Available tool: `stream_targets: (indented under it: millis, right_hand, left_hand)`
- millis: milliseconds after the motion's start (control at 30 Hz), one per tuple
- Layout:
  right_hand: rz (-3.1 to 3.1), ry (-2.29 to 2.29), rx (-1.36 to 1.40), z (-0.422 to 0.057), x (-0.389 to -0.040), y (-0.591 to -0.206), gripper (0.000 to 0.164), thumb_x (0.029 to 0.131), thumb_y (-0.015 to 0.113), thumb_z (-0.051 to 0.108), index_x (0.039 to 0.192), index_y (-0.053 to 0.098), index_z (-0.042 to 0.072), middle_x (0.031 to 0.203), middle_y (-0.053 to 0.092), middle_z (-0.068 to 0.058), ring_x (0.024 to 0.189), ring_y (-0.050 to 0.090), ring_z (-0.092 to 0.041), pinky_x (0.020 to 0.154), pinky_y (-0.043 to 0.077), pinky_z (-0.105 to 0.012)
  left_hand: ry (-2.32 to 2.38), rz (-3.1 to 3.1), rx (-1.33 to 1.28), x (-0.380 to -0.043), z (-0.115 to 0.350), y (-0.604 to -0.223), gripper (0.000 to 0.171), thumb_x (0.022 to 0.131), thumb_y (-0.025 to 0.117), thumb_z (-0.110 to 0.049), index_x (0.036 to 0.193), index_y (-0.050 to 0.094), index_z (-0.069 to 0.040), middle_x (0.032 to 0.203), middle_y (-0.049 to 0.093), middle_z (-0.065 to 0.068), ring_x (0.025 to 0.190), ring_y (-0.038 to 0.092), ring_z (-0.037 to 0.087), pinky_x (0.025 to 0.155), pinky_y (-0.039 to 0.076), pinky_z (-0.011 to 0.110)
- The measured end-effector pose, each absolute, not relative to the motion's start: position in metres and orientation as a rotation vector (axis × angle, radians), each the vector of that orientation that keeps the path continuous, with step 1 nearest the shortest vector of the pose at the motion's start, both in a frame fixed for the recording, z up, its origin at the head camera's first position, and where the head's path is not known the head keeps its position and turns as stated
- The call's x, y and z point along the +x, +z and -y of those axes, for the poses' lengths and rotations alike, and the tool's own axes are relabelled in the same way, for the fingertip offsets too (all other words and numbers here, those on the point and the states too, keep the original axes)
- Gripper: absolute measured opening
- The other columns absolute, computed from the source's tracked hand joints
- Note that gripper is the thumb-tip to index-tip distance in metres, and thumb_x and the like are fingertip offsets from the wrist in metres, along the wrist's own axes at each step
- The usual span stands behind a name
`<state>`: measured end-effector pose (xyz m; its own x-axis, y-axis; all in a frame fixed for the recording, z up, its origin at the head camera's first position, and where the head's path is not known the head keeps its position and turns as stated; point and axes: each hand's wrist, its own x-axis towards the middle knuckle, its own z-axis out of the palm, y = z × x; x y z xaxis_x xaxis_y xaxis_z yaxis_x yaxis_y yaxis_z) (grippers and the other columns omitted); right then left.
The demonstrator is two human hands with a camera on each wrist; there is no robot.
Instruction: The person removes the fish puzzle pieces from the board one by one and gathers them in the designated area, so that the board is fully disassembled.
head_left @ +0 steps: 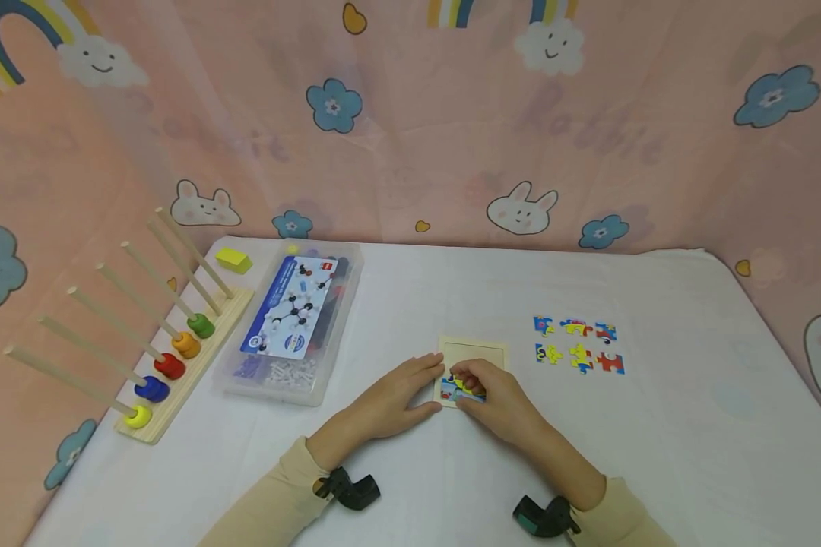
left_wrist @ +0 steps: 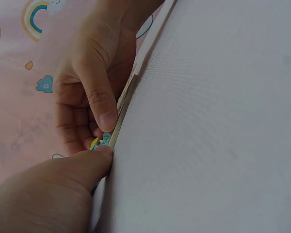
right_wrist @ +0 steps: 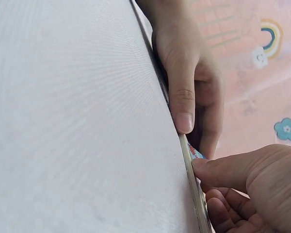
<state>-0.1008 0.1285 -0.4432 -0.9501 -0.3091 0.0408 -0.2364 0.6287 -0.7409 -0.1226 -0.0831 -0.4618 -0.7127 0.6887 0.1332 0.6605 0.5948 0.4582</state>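
Observation:
A small wooden puzzle tray (head_left: 475, 350) lies on the white table, with colourful jigsaw pieces (head_left: 449, 390) in its near part. My left hand (head_left: 398, 396) holds the tray's left side, thumb at the near corner and fingers farther up the edge. Over the tray, my right hand (head_left: 501, 401) has its fingers curled and pinches a puzzle piece, mostly hidden by the fingers; a bit of yellow (left_wrist: 94, 143) shows beside them in the left wrist view. The right thumb (right_wrist: 202, 166) sits at the tray's near edge in the right wrist view.
Loose puzzle pieces (head_left: 578, 358) lie in two rows to the right. On the left stand a clear plastic case (head_left: 328, 380) with a blue label and a wooden peg rack (head_left: 236, 308) with coloured rings. A yellow-green block (head_left: 233, 260) lies behind them.

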Motion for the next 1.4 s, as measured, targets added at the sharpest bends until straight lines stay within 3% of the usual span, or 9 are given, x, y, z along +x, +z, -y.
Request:
stream_targets:
  millis: [633, 833, 1233, 1400]
  right_hand:
    - [-2.773, -1.111, -0.603, -0.143, -0.107, -0.437, 0.038, 0.084, 0.071, 0.01, 0.12, 0.06, 0.008, 0.102, 0.061, 0.002, 0.087, 0.054, -0.01, 0.076, 0.052, -0.025]
    - [-2.74, -1.113, -0.548, -0.169, -0.112, -0.43, 0.039, 0.085, 0.069, 0.011, 0.122, 0.059, 0.009, 0.106, 0.061, 0.001, 0.09, 0.055, -0.013, 0.079, 0.053, -0.027]
    - [-2.735, -1.12, -0.387, -0.236, -0.108, -0.43, 0.039, 0.087, 0.068, 0.015, 0.125, 0.058, 0.013, 0.11, 0.061, -0.001, 0.097, 0.056, -0.016, 0.081, 0.052, -0.017]
    - [-2.761, -1.111, -0.369, -0.256, -0.105, -0.433, 0.039, 0.088, 0.068, 0.019, 0.124, 0.058, 0.012, 0.11, 0.062, -0.002, 0.094, 0.056, -0.01, 0.081, 0.051, -0.013]
  left_hand:
    - [0.725, -2.757, 1.138, -0.12, 0.084, -0.465, 0.059, 0.094, 0.058, -0.035, 0.143, 0.042, -0.006, 0.153, 0.034, 0.004, 0.142, 0.03, 0.018, 0.118, 0.024, 0.033]
    - [0.714, -2.77, 1.137, -0.121, 0.083, -0.463, 0.059, 0.094, 0.059, -0.034, 0.142, 0.042, -0.005, 0.153, 0.034, 0.004, 0.142, 0.03, 0.018, 0.118, 0.025, 0.032]
    - [0.695, -2.76, 1.15, -0.121, 0.083, -0.461, 0.059, 0.094, 0.059, -0.035, 0.143, 0.042, -0.006, 0.153, 0.033, 0.004, 0.142, 0.029, 0.017, 0.118, 0.025, 0.031]
    - [0.706, -2.753, 1.146, -0.122, 0.083, -0.46, 0.059, 0.094, 0.059, -0.034, 0.143, 0.042, -0.006, 0.153, 0.033, 0.004, 0.142, 0.029, 0.017, 0.117, 0.027, 0.032]
